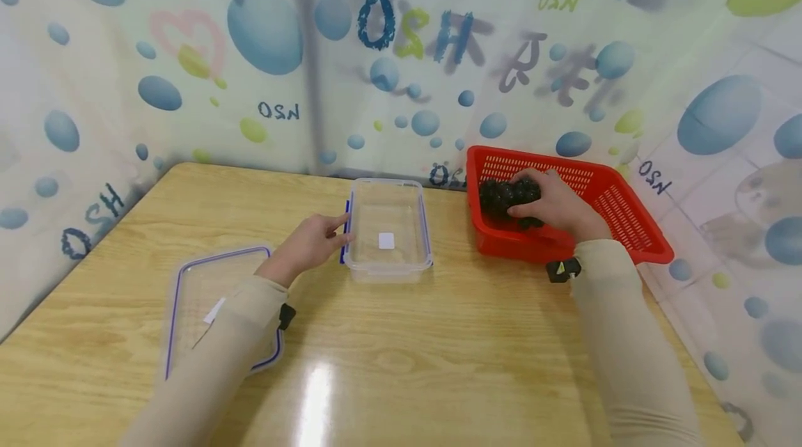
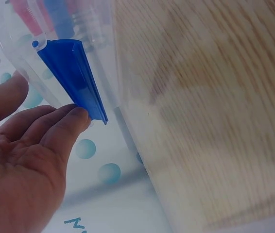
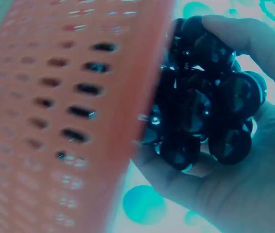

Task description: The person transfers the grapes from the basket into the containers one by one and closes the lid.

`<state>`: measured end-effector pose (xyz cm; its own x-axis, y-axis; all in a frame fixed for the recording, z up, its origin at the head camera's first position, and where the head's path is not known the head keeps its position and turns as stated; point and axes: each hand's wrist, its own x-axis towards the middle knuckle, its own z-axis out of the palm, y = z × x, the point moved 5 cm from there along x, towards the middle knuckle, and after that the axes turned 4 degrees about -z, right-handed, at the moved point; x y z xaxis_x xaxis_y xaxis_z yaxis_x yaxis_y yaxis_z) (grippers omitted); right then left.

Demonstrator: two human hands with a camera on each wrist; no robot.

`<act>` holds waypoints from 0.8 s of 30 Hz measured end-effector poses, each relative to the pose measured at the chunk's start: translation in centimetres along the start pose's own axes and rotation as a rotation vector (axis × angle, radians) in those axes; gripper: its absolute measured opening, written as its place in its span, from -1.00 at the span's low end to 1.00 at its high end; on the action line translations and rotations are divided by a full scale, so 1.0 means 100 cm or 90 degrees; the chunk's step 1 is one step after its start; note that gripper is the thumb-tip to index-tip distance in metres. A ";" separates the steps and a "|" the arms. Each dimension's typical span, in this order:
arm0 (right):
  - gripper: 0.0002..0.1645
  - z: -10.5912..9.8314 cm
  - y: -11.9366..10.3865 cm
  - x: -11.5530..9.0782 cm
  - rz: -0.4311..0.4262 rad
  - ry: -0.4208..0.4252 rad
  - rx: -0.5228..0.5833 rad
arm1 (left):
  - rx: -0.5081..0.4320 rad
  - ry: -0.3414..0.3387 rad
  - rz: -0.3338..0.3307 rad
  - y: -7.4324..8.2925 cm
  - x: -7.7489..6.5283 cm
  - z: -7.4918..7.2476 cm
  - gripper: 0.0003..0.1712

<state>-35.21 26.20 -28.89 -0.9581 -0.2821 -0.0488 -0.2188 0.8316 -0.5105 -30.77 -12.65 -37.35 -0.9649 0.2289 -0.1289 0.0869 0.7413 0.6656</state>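
Observation:
My right hand grips a bunch of dark, round, glossy grapes over the red basket. In the right wrist view, the thumb and fingers curl round the bunch, and the basket's slotted wall covers part of it. My left hand is at the left side of a clear plastic container. In the left wrist view, its fairly straight fingers touch the blue clip, which hangs from the rim.
A clear lid with a blue seal lies on the wooden table at the left, partly hidden under my left sleeve. A patterned curtain closes off the back and sides. The red basket stands at the back right, against it.

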 end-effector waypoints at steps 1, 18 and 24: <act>-0.34 -0.002 -0.003 0.000 -0.006 0.008 0.003 | 0.000 0.001 -0.001 0.000 0.000 0.000 -0.36; -0.37 0.035 -0.116 0.032 -0.194 0.042 0.038 | 0.001 0.000 -0.006 0.002 -0.002 -0.001 -0.38; -0.39 0.070 -0.135 0.054 -0.226 0.019 0.033 | 0.004 0.005 0.001 0.002 -0.002 0.000 -0.39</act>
<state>-36.15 10.10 -28.33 -0.8289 -0.5346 0.1646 -0.5306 0.6585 -0.5337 -30.56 -12.52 -37.15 -0.9667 0.2250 -0.1220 0.0901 0.7452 0.6607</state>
